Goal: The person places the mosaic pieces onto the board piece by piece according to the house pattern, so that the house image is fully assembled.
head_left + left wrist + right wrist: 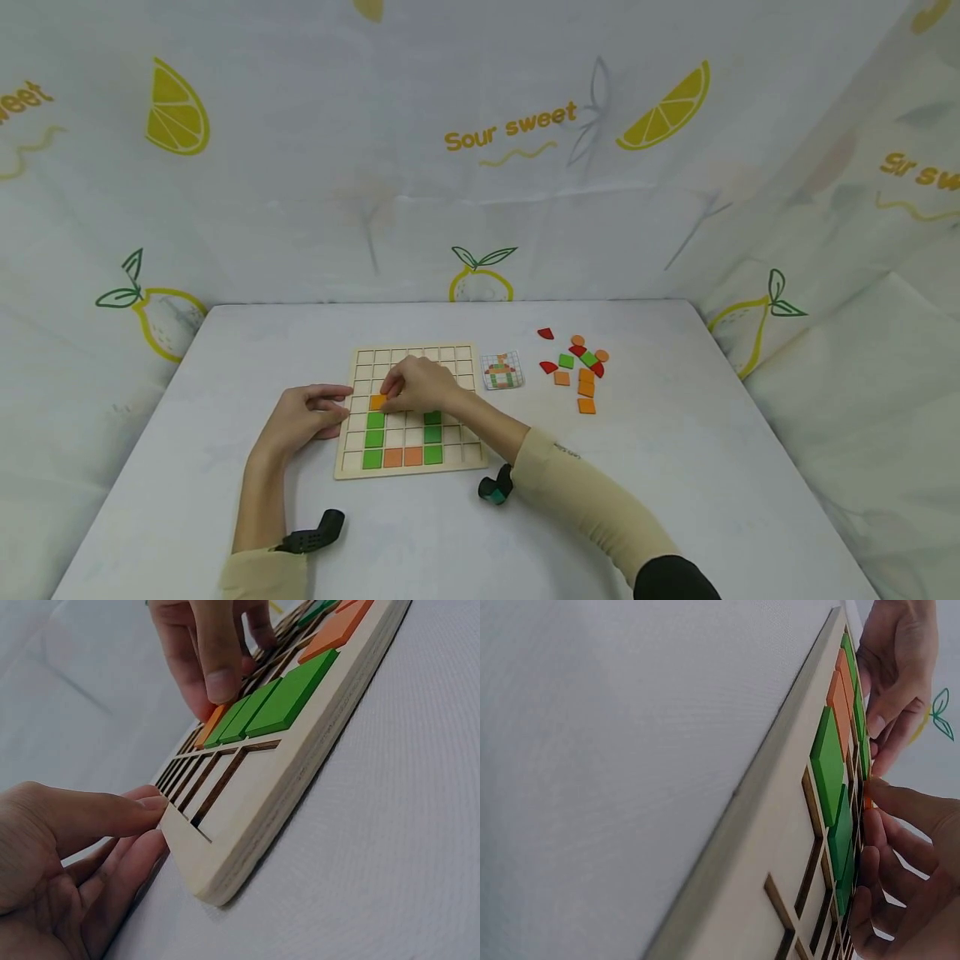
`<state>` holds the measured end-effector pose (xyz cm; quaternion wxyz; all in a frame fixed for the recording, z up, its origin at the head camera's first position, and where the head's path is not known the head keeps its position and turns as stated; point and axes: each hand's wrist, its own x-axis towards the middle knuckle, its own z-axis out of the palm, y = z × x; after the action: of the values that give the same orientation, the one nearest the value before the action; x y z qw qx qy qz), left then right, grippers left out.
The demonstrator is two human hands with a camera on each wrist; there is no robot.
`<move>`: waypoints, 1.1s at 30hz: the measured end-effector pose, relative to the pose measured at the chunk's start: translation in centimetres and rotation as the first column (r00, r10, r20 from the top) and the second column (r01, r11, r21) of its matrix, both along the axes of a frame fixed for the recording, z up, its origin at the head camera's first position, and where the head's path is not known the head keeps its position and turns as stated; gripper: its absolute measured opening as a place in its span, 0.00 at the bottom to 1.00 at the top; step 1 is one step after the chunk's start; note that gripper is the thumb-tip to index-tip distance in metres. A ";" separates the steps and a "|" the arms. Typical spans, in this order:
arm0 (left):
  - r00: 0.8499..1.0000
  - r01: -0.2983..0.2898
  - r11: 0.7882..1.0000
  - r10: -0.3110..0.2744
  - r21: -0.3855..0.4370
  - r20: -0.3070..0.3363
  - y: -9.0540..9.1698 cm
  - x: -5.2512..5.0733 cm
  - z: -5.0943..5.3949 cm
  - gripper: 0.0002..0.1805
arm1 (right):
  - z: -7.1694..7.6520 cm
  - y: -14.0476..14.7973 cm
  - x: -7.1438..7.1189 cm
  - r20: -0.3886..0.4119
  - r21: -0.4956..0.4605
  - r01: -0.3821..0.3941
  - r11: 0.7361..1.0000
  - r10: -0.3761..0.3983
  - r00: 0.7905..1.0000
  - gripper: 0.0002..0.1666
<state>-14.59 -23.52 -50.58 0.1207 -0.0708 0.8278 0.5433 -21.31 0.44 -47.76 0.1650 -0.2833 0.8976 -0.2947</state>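
A wooden grid board (408, 476) lies flat, with green square tiles (372, 459) and salmon square tiles (393, 458) set in its cells. My right hand (420, 385) is over the board and pinches an orange square tile (377, 402) at a left-hand cell, directly above the left green column. In the right wrist view the thumb and a fingertip meet at that orange tile (868, 796). My left hand (298, 415) touches the board's left edge with extended thumb and index finger; its other fingers lie beside the edge, as the left wrist view shows.
A small pattern card (502, 370) lies just right of the board. Farther right are loose tiles: orange squares (587, 406), green pieces (566, 361), red quarter-round pieces (545, 333) and orange discs (602, 356). Black wrist devices (311, 533) sit at both sleeves.
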 end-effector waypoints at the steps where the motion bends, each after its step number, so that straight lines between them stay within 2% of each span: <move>1: 1.000 0.002 1.000 -0.002 -0.001 0.000 0.0 0.0 0.0 0.26 | 0.0 0.0 0.0 0.005 -0.007 0.002 1.000 -0.002 1.000 0.10; 11: 1.000 -0.006 1.000 0.006 -0.001 0.021 -0.1 0.1 0.1 0.26 | -0.2 -0.2 0.0 -0.021 -0.003 -0.010 1.000 0.010 1.000 0.07; 16: 1.000 -0.003 1.000 0.003 -0.004 0.024 -0.1 0.1 0.1 0.26 | 0.2 0.2 -0.1 -0.007 0.003 -0.033 0.999 0.033 0.999 0.08; 19: 1.000 0.000 1.000 0.000 -0.007 0.024 -0.1 0.2 0.1 0.26 | 0.7 0.7 -0.2 0.019 -0.025 -0.068 0.997 0.068 0.998 0.08; 27: 1.000 0.002 1.000 -0.002 0.011 0.020 0.1 0.1 0.1 0.27 | 1.9 3.6 -1.0 0.087 -0.150 -0.098 0.984 0.112 0.990 0.12; 33: 1.000 0.002 1.000 -0.002 0.008 0.014 0.0 0.0 0.1 0.27 | 2.9 7.0 -2.2 0.085 -0.197 -0.064 0.978 0.082 0.993 0.16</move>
<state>-14.58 -23.51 -50.50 0.1273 -0.0732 0.8249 0.5459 -23.55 7.48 -44.82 0.1889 -0.3166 0.8450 -0.3873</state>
